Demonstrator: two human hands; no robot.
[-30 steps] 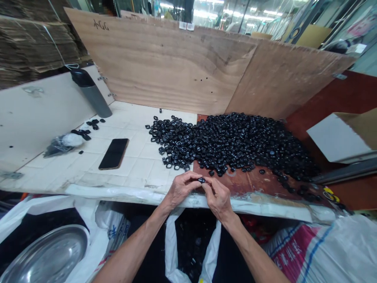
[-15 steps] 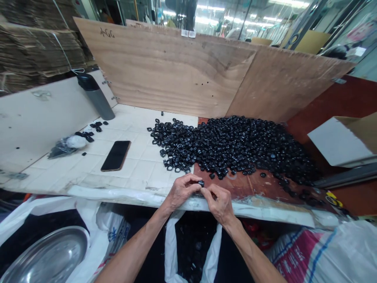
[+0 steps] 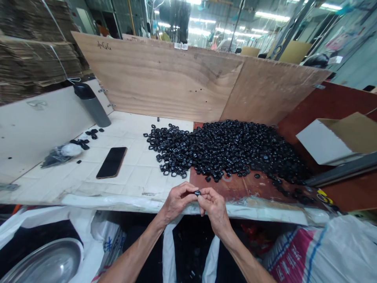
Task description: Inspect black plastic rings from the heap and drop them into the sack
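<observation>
A small black ring-like part (image 3: 197,193) is pinched between both hands over the table's front edge. My left hand (image 3: 178,199) grips it from the left with thumb and fingertips. From the right, the fingertips of my right hand (image 3: 212,204) close on the same part. Just beyond the hands lies a wide heap of black parts (image 3: 229,147), spreading over the white and the red-brown surface. Below the hands hangs an open white bag (image 3: 169,251) with dark pieces inside.
To the left lie a phone (image 3: 112,162), a grey bottle (image 3: 93,105) and a plastic bag (image 3: 60,152). A wooden board (image 3: 159,78) closes the back. At right are an open box (image 3: 326,141), a metal bar (image 3: 344,173) and a printed sack (image 3: 321,251).
The view has shifted slightly. My right hand's fingers have come up to the black part, and both hands now touch it.
</observation>
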